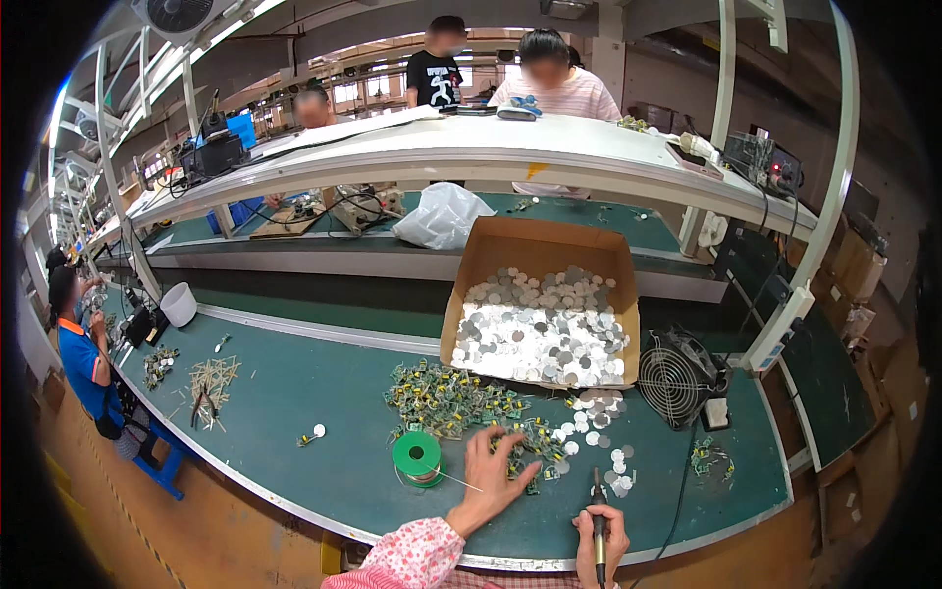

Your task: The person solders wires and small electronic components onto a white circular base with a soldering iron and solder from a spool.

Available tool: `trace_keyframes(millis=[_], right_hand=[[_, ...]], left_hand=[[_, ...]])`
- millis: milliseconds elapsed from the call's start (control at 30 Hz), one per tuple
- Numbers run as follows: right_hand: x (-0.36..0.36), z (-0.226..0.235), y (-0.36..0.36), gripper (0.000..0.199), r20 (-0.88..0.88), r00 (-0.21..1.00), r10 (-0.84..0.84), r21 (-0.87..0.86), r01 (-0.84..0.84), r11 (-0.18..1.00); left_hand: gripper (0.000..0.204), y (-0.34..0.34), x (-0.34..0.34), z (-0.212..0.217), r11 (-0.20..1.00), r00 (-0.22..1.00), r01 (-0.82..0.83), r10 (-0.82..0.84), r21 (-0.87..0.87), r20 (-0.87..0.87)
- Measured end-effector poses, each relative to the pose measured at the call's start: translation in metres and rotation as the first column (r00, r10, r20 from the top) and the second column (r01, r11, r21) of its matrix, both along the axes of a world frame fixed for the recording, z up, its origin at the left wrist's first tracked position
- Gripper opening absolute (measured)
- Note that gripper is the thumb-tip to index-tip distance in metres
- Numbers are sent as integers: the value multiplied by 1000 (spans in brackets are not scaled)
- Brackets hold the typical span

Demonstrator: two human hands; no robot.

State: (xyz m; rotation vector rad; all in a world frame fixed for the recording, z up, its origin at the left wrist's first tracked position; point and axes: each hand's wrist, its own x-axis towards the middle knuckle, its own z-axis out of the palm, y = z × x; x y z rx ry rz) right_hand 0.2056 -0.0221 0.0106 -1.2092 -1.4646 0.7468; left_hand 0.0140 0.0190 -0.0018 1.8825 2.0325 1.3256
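Observation:
My left hand (487,483) reaches across the bench with its fingers apart, fingertips at the edge of a pile of small green circuit boards (442,401) with yellow parts. My right hand (614,542) is closed around a soldering iron (598,503), its tip pointing away from me beside several loose silver discs (620,481). Left of my left hand stands a green spool of solder wire (418,457), and a length of wire runs from it toward my wrist. More discs (592,412) lie beyond my hands, by the board pile.
A cardboard box (549,236) of silver discs stands behind the board pile. To its right are a small fan (675,385) and a cable. Cut leads (211,383) and a white cup (179,305) lie left. A raised shelf (589,137) spans the back; people are beyond it.

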Motion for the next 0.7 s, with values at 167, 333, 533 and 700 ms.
trace_keyframes(millis=[167,333,533,700], right_hand=[[3,-8,-4,11,-60,997,-50,-112,43,993],[10,-4,1,9,50,999,9,18,-10,1000],[27,12,10,18,306,952,2,207,-69,976],[46,4,11,12,359,931,-62,247,-31,968]], left_hand=[[54,-27,14,6,993,992,118,-118,4,36],[53,-65,15,16,993,983,102,-109,-56,-146],[42,-97,36,24,918,913,395,-392,9,-116],[32,-88,49,55,822,816,570,-564,10,-129]])
